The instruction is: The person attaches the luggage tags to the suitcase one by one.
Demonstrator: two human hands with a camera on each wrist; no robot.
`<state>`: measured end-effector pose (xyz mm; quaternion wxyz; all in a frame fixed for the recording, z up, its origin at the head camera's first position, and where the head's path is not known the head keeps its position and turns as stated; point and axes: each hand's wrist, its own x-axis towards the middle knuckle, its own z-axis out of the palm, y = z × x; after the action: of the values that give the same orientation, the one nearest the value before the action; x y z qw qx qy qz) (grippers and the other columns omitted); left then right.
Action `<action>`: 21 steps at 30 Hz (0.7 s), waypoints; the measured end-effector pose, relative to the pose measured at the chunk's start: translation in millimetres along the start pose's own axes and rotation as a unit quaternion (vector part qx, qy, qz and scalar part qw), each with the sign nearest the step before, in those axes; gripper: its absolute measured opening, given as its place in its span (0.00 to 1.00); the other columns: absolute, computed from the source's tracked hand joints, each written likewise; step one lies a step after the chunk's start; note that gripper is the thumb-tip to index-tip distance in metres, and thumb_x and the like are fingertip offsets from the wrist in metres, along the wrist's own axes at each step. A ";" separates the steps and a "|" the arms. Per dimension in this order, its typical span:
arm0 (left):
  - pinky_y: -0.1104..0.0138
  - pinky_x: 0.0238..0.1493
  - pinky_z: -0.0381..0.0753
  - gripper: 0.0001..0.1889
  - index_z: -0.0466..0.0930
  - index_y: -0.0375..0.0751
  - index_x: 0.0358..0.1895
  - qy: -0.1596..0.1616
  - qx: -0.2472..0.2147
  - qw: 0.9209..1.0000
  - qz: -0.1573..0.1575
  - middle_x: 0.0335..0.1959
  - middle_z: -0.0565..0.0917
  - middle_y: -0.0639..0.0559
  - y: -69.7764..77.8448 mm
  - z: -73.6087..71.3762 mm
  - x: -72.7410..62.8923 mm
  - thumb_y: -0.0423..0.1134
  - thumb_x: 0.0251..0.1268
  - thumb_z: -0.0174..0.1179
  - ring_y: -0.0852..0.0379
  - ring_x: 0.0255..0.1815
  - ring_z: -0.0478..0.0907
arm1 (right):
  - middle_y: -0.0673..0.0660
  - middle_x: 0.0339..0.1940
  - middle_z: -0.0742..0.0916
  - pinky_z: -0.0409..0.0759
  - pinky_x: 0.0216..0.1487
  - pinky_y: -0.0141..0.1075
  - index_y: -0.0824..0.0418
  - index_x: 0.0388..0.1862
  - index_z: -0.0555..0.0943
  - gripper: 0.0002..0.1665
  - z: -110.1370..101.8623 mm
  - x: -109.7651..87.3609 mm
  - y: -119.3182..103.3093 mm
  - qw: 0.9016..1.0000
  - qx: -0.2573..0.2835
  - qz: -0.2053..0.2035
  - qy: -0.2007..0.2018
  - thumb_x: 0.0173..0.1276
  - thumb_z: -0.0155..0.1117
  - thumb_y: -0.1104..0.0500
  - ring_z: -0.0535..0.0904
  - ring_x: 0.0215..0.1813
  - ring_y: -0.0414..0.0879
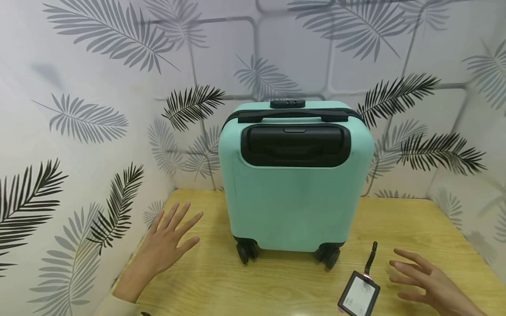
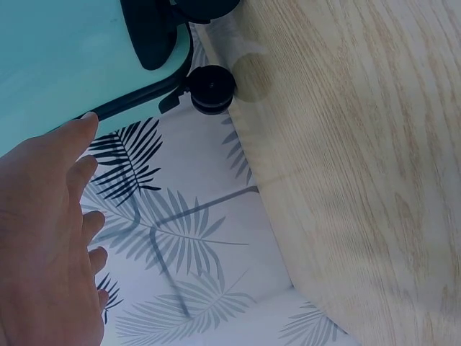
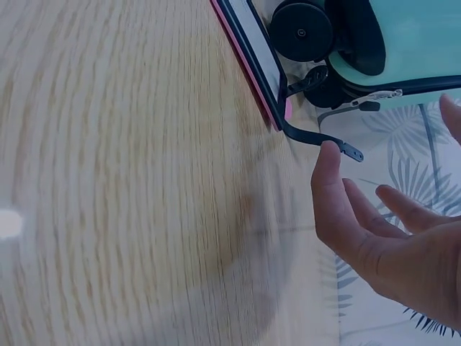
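Both left hand (image 1: pixel 164 242) and right hand (image 1: pixel 428 283) gripped nothing; near right of the mint-green spinner suitcase (image 1: pixel 292 206), a luggage tag (image 1: pixel 359 295) seemed best pinched by its strap (image 1: pixel 370 261)

From the head, looking forward and down, standing farthest back and taking in the whole mint-green suitcase (image 1: pixel 290 206) on the wooden counter (image 1: pixel 197 285). From the left wrist, peering closely past the left fingers (image 2: pixel 91 225), turned sideways, placing the counter at right. From the right wrist, tilting the opposite way, placing it at left; sharing the luggage tag (image 1: pixel 359 296) with the head view, the suitcase with both.
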<state>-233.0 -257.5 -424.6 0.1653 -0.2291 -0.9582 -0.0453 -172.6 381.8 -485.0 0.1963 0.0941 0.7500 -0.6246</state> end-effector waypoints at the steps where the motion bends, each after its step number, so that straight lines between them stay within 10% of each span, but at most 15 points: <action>1: 0.39 0.81 0.40 0.34 0.62 0.60 0.82 -0.001 -0.001 1.000 -0.001 0.85 0.53 0.46 0.1 -0.1 -0.3 0.57 0.77 0.58 0.39 0.85 0.46 | 0.77 0.82 0.55 0.83 0.58 0.59 0.62 0.86 0.41 0.49 1.3 0.6 0.0 1.000 0.000 0.004 0.002 0.84 0.50 0.39 0.79 0.66 0.66; 7: 0.38 0.80 0.40 0.34 0.62 0.60 0.81 0.000 -0.006 1.000 -0.002 0.85 0.53 0.45 0.6 -1.4 -0.7 0.57 0.77 0.58 0.39 0.85 0.45 | 0.77 0.76 0.68 0.83 0.56 0.60 0.65 0.85 0.47 0.47 1.9 6.1 3.6 1.000 -0.006 0.007 -0.002 0.82 0.57 0.46 0.82 0.62 0.62; 21: 0.38 0.80 0.41 0.34 0.62 0.61 0.82 0.000 -0.005 1.000 -0.005 0.86 0.52 0.45 1.3 -4.0 -2.9 0.57 0.76 0.58 0.38 0.85 0.44 | 0.80 0.77 0.64 0.85 0.55 0.56 0.70 0.82 0.56 0.46 17.8 13.0 13.7 0.995 -0.101 -0.021 -0.013 0.78 0.65 0.49 0.75 0.68 0.72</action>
<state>-228.8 -258.2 -421.8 0.1636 -0.2252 -0.9591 -0.0504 -175.9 365.9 -505.1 0.2015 0.0494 0.8085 -0.5507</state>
